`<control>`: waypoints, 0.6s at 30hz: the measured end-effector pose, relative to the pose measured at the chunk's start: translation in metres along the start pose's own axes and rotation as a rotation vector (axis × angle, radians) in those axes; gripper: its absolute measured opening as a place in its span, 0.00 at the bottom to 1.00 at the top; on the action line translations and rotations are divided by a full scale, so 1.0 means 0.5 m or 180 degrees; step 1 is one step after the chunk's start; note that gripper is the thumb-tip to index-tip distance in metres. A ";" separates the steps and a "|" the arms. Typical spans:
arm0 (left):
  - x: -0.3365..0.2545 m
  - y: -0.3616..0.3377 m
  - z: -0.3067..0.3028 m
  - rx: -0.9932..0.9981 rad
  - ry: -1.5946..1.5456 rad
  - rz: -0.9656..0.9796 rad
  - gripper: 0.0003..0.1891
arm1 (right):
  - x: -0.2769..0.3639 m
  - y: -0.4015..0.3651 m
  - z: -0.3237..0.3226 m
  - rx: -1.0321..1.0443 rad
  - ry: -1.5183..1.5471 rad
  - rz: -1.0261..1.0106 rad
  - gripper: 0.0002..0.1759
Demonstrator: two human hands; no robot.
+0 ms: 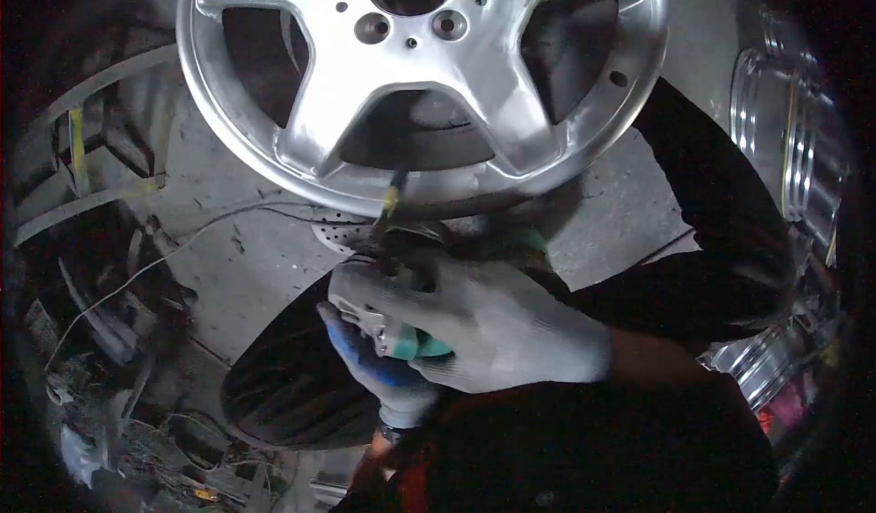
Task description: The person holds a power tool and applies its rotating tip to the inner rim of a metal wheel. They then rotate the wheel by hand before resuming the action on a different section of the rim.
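A green angle grinder (pixel 411 344) with a silver metal gear head is held low in front of my body, just below the near rim of a polished wheel rim (pixel 415 62). My right hand (pixel 497 326), in a grey knit glove, wraps over it from above. From below and the left, my left hand (pixel 388 381) cups the tool; its glove is grey with a blue palm, and a dark band circles the wrist. A short yellow-and-dark strip (pixel 392 198) sticks up beyond my right fingers and overlaps the rim edge. The front of the tool is dark and blurred.
Below the wheel, a perforated light shoe (pixel 338 235) shows on the grey floor. A thin cable (pixel 155 262) runs across the left side. Shiny wheel rims (pixel 766 134) stand at right; a dusty wheel (pixel 100 162) lies at left. My bent legs (pixel 721 221) flank the work.
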State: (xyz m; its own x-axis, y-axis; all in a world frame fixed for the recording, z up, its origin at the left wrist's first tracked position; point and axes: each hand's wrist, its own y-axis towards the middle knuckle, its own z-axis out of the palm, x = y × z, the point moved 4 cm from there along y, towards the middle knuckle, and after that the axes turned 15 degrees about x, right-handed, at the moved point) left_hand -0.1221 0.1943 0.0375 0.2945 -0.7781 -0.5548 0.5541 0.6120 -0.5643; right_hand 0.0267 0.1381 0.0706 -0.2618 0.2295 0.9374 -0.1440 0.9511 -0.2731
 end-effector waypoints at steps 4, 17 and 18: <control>-0.002 0.008 0.022 0.0587 -0.0830 -0.0015 0.30 | 0.005 0.005 0.004 0.0148 -0.0087 0.0174 0.47; -0.027 -0.004 -0.006 -0.0434 0.0310 0.0082 0.29 | 0.020 0.013 0.026 -0.0247 -0.0595 -0.0027 0.50; -0.019 -0.006 -0.010 -0.0379 0.0228 0.0002 0.28 | 0.017 0.008 0.028 -0.0279 -0.0465 -0.0046 0.50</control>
State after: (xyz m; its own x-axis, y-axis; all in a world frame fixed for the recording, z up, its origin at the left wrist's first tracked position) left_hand -0.1302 0.2004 0.0414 0.2361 -0.7682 -0.5950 0.4562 0.6283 -0.6302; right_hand 0.0103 0.1412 0.0745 -0.3970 0.1893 0.8981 -0.0666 0.9700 -0.2339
